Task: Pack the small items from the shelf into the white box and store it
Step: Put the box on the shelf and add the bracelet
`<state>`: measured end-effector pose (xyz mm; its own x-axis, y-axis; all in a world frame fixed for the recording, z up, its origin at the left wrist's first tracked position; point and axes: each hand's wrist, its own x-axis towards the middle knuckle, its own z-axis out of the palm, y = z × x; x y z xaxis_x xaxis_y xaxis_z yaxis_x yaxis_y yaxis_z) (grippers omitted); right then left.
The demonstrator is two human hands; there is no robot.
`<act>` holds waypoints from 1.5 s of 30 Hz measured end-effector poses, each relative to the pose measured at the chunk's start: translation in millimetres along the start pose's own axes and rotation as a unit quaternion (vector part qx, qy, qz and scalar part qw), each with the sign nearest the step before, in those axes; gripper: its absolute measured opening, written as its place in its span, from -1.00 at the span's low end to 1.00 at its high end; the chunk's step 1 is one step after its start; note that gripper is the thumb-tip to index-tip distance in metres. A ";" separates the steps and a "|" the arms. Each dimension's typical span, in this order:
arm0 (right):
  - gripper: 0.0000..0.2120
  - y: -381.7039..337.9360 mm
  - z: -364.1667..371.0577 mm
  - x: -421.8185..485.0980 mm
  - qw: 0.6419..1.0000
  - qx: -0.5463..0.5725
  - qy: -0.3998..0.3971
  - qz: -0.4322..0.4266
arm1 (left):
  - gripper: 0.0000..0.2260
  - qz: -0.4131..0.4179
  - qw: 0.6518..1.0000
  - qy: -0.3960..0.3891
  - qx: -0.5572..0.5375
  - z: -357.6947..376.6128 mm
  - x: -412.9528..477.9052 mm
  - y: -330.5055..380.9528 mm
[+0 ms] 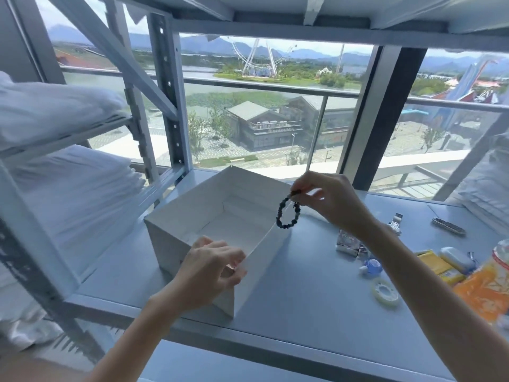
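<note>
A person stood at a grey metal shelf (303, 285) before a high window, with an open white box (170, 244) set on the left part of the shelf board, turned corner-on to the camera. The left hand (212, 268) gripped the box at its near corner, fingers curled over the rim. The right hand (330, 199) was raised above the far right side of the box and pinched a bracelet (286, 225) of dark beads between thumb and fingertips. The loop hung free over the box's right rim, touching nothing else. The inside of the box, as far as it showed, was bare white card.

The other small items lay on the shelf to the right of the box, well apart from it. A shiny silver packet (347, 242) sat nearest the right forearm, with a small blue and white object (371, 267) just in front of it. A roll of clear tape (385, 293) lay flat nearer the front edge. Farther right were a yellow packet (438, 264), a pale rounded case (455, 259) touching it, and an orange wrapper (487, 293) at the frame's edge. A dark, narrow hair clip (448, 226) lay alone toward the back. A metallic object beside the right wrist was too hidden to name.

Folded white linens (74, 188) were stacked on the racks at left. Through the glass, a Ferris wheel (259, 59) rose beyond water and a grey-roofed building (264, 125).
</note>
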<state>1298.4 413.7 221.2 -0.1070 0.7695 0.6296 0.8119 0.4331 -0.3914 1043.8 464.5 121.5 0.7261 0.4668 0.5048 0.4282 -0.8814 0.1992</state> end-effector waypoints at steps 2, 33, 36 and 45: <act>-0.89 -7.1 14.6 7.5 1.000 -0.004 -0.008 -0.008 | -0.83 0.014 0.998 -0.031 -0.045 -12.3 -10.3 -17.2; -0.90 2.6 216.9 82.2 0.937 -0.073 -0.321 0.113 | -0.45 -0.285 0.932 -0.093 -0.202 -40.5 -4.9 -120.7; -0.83 14.4 223.5 75.8 0.923 -0.142 -0.354 0.049 | -0.45 -0.285 0.938 -0.095 -0.171 -41.2 -5.3 -117.3; -0.73 17.4 224.0 51.9 0.877 -0.187 -0.427 -0.117 | -0.36 -0.328 0.928 -0.128 -0.124 -50.6 0.8 -106.2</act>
<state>1178.5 566.4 96.7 -0.5573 0.8199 -0.1313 0.8244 0.5652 0.0308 971.7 554.8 143.2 0.4713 0.8820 -0.0027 0.7084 -0.3768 0.5969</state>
